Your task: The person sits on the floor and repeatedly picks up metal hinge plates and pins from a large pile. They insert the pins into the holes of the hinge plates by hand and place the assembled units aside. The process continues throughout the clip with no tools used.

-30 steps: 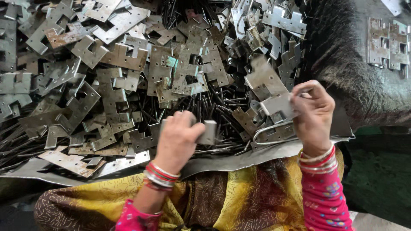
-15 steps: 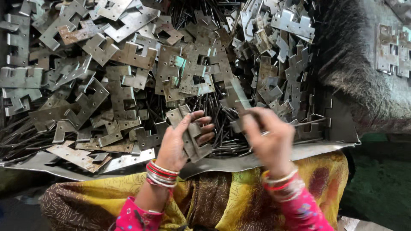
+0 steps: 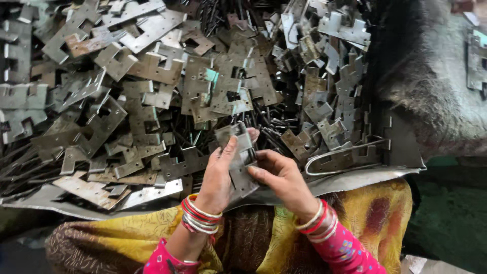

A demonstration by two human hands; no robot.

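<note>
My left hand [image 3: 219, 172] and my right hand [image 3: 280, 177] meet at the lower middle of the view. Both grip the same grey metal hinge piece [image 3: 240, 157], made of two notched plates held together. The left thumb and fingers clamp its left edge; the right fingers press on its lower right part. Directly behind the hands lies a heap of thin dark metal pins [image 3: 276, 129]. Bangles circle both wrists.
A big pile of notched metal hinge plates [image 3: 147, 101] covers a metal sheet [image 3: 355, 177] resting over my lap. A bent wire loop [image 3: 345, 152] lies at the sheet's right. Yellow patterned cloth [image 3: 127, 238] covers my knees. A grey rough surface [image 3: 436, 86] rises at right.
My right hand came left from the right side of the pile and joined the left hand. Both now hold the plates together at the centre.
</note>
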